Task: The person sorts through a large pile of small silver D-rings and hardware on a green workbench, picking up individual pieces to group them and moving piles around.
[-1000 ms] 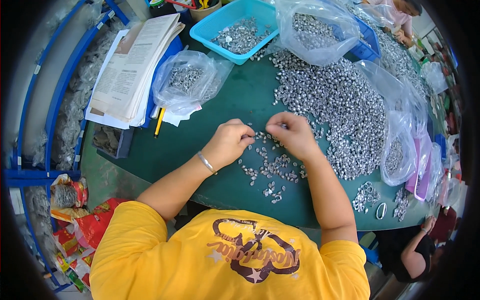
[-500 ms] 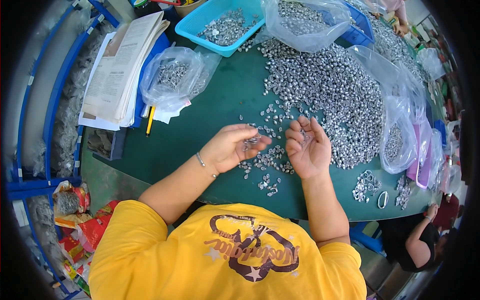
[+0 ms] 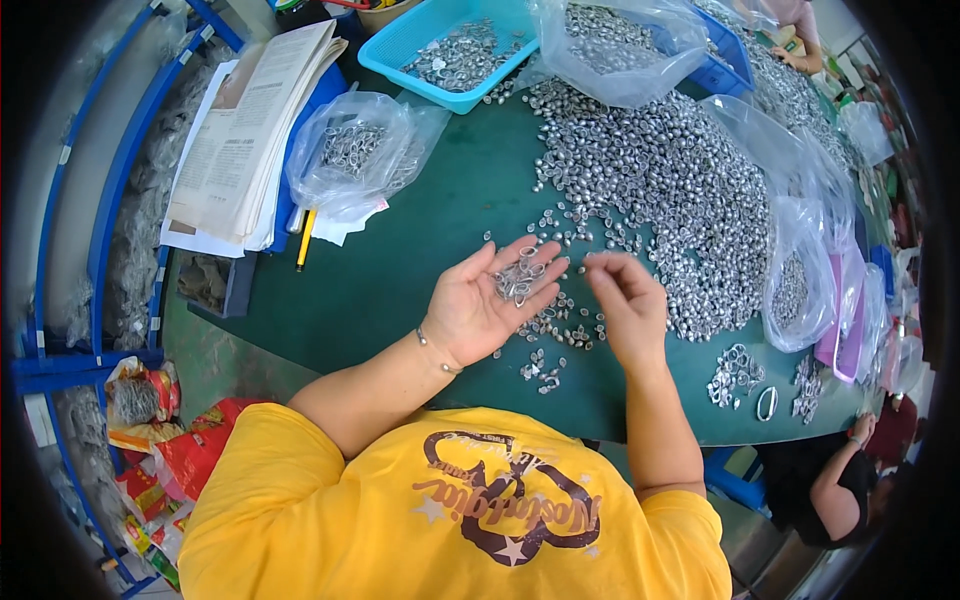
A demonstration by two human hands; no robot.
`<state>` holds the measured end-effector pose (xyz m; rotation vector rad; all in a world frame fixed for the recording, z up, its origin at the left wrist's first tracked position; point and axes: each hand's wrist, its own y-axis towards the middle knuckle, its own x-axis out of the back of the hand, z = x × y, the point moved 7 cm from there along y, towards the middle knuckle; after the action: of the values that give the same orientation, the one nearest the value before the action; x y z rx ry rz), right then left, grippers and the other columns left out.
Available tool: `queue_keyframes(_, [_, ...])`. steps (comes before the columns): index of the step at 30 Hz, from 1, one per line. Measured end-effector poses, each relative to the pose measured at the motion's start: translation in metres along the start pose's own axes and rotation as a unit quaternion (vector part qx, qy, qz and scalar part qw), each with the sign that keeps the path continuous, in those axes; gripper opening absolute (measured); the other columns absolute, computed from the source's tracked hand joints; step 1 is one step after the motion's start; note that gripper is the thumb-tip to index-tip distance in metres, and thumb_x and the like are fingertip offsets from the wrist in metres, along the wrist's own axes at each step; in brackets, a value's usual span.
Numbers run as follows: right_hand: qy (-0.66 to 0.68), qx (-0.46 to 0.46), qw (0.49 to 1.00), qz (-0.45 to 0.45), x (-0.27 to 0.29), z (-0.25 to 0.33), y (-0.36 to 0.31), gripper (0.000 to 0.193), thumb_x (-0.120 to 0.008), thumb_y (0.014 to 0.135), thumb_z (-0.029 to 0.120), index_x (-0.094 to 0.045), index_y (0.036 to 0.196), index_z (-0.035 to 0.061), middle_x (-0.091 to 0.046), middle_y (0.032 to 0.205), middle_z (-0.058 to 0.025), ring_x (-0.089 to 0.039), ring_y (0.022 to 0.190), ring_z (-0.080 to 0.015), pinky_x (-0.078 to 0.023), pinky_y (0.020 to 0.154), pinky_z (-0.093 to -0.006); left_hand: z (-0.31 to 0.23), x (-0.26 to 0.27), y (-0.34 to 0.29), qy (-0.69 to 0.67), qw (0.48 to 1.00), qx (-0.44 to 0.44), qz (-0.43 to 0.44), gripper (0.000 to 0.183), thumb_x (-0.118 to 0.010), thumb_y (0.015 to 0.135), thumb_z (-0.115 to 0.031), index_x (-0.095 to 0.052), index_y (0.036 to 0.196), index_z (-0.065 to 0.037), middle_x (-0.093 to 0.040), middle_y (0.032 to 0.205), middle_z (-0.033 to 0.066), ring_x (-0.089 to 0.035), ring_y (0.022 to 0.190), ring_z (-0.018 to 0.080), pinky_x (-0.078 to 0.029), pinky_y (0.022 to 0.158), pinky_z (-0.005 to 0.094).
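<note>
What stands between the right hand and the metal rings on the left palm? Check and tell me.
Nothing visible. The metal rings lie uncovered on the open, upturned left hand; the right hand is to their right, with a narrow gap over the green table between the two hands.

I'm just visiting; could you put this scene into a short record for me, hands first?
Left hand: open, palm up, bearing small oval rings
Right hand: fingers drawn together; any held piece is hard to make out
Main heap: silvery metal pieces, beyond and right of the hands
Work surface: green table
Far side: turquoise basket holding metal pieces
Left side: stacked papers
</note>
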<state>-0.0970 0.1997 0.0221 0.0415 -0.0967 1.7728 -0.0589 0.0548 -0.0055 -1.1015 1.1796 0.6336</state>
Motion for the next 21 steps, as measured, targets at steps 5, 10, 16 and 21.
queue_keyframes(5, [-0.351, 0.187, 0.913, 0.093, -0.024, 0.007, -0.021, 0.009, -0.066, 0.069, 0.003, -0.064, 0.078, 0.0032, -0.056, 0.077, -0.0085, -0.054, 0.073, -0.0273, -0.043, 0.066, -0.0356, -0.005, -0.004, 0.001, -0.039, 0.998, -0.013, 0.051, 0.042, -0.028, 0.098, -0.029, -0.044, 0.124, -0.001, -0.041, 0.135, 0.0169, -0.036, 0.127, 0.0337, -0.031, 0.105, 0.047])
queue_keyframes(10, [-0.463, 0.223, 0.854, 0.079, -0.04, 0.022, -0.025, 0.009, -0.067, 0.069, 0.006, -0.063, 0.077, 0.0049, -0.056, 0.08, -0.0064, -0.053, 0.077, -0.0248, -0.041, 0.068, -0.0347, -0.005, -0.003, -0.002, -0.169, 0.976, 0.066, 0.121, 0.041, -0.029, 0.098, -0.03, -0.047, 0.124, -0.004, -0.036, 0.139, 0.0151, -0.032, 0.13, 0.0306, -0.03, 0.105, 0.0456])
queue_keyframes(16, [-0.311, 0.175, 0.934, 0.028, -0.024, 0.025, -0.015, 0.008, -0.064, 0.069, 0.0, -0.06, 0.077, 0.0024, -0.059, 0.074, -0.0087, -0.058, 0.068, -0.0265, -0.047, 0.06, -0.0343, -0.005, -0.013, -0.001, -0.08, 0.99, 0.001, 0.119, 0.045, -0.031, 0.096, -0.032, -0.039, 0.131, -0.005, -0.028, 0.144, 0.0138, -0.022, 0.135, 0.029, -0.023, 0.107, 0.0486])
queue_keyframes(21, [-0.306, 0.213, 0.927, 0.041, -0.027, 0.034, -0.013, 0.009, -0.063, 0.07, -0.002, -0.061, 0.077, 0.0018, -0.059, 0.075, -0.0115, -0.058, 0.069, -0.03, -0.048, 0.061, -0.035, -0.005, -0.012, 0.001, -0.06, 0.993, -0.013, 0.105, 0.047, -0.03, 0.096, -0.034, -0.036, 0.133, -0.005, -0.022, 0.147, 0.0124, -0.017, 0.137, 0.0287, -0.017, 0.108, 0.0508])
